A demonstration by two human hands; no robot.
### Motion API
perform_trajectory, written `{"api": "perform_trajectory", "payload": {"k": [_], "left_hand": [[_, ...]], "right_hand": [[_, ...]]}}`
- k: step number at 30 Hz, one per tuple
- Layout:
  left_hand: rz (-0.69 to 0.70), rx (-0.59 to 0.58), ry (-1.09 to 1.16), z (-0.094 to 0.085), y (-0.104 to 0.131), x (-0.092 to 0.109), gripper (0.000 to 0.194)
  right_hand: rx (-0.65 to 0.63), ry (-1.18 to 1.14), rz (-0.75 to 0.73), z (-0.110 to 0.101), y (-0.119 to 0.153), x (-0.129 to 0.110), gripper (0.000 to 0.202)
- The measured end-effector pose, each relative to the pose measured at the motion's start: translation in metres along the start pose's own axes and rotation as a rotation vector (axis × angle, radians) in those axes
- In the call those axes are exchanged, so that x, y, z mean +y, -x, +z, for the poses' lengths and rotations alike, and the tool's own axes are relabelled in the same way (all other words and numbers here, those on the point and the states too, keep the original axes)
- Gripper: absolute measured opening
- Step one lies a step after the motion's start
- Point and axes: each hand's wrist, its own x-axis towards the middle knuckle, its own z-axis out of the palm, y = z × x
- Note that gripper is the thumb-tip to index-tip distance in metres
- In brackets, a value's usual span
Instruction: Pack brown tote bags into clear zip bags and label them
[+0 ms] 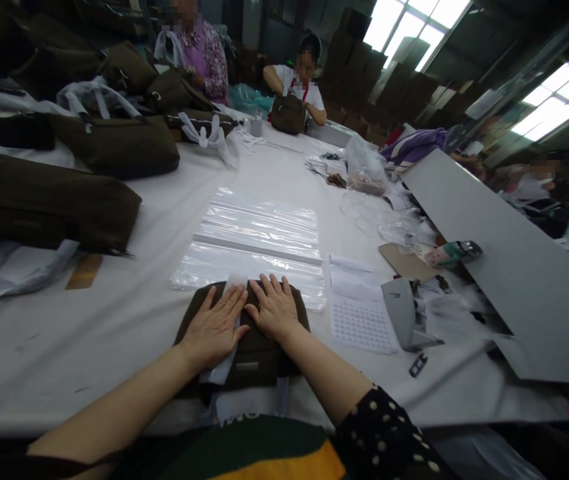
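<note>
A dark olive bag [259, 353] lies at the table's near edge, right in front of me. My left hand [214, 325] rests flat on its left part, fingers spread, over a whitish wrapped strap [222, 367]. Beside it, my right hand [275, 308] presses flat on the bag's upper middle, its fingers apart. The two hands nearly meet at the thumbs. Just beyond the bag is a stack of clear plastic bags [259, 233], whose near edge the bag partly covers.
More olive bags [54, 200] with wrapped handles fill the left side. Right of the plastic lie printed sheets [362, 313], a grey device [402, 310], a bottle [452, 253] and a slanted white board [504, 267]. Across the table, a person [314, 93] handles another bag.
</note>
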Motion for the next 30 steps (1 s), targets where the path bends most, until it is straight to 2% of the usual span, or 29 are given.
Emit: {"api": "perform_trajectory", "payload": {"k": [4,8,10,12,14,15,16,18,21,24,27,30], "left_hand": [[0.017,-0.007,0.049,0.002,-0.003,-0.003,0.061],[0.062,-0.011,0.27,-0.022,0.006,-0.012,0.057],[0.005,0.069,0.449,-0.037,0.007,-0.023,0.046],[-0.108,0.236,0.594,-0.049,-0.001,-0.041,0.033],[-0.264,0.385,0.641,-0.052,-0.02,-0.065,0.026],[-0.342,0.388,0.624,-0.049,-0.034,-0.078,0.026],[-0.403,0.336,0.593,-0.042,-0.049,-0.09,0.029],[-0.434,0.126,0.526,-0.022,-0.08,-0.111,0.033],[-0.34,-0.148,0.473,0.017,-0.115,-0.128,0.024],[-0.285,-0.285,0.439,0.047,-0.133,-0.138,0.017],[-0.264,-0.367,0.415,0.051,-0.147,-0.145,0.027],[-0.234,-0.384,0.421,0.031,-0.162,-0.144,0.044]], "right_hand": [[-0.016,-0.045,-0.003,0.002,-0.001,-0.002,0.055],[0.052,-0.143,-0.017,-0.019,0.006,0.003,0.05],[0.143,-0.224,-0.009,-0.029,0.006,0.016,0.047],[0.283,-0.356,0.035,-0.034,0.0,0.039,0.043],[0.399,-0.513,0.171,-0.029,-0.011,0.069,0.037],[0.4,-0.582,0.249,-0.022,-0.018,0.083,0.035],[0.364,-0.635,0.31,-0.013,-0.025,0.097,0.033],[0.219,-0.683,0.344,0.009,-0.037,0.116,0.027],[0.07,-0.656,0.267,0.042,-0.047,0.126,0.011],[0.009,-0.59,0.244,0.064,-0.051,0.128,0.008],[-0.027,-0.525,0.249,0.071,-0.058,0.133,0.009],[-0.053,-0.468,0.282,0.064,-0.07,0.139,0.018]]}}
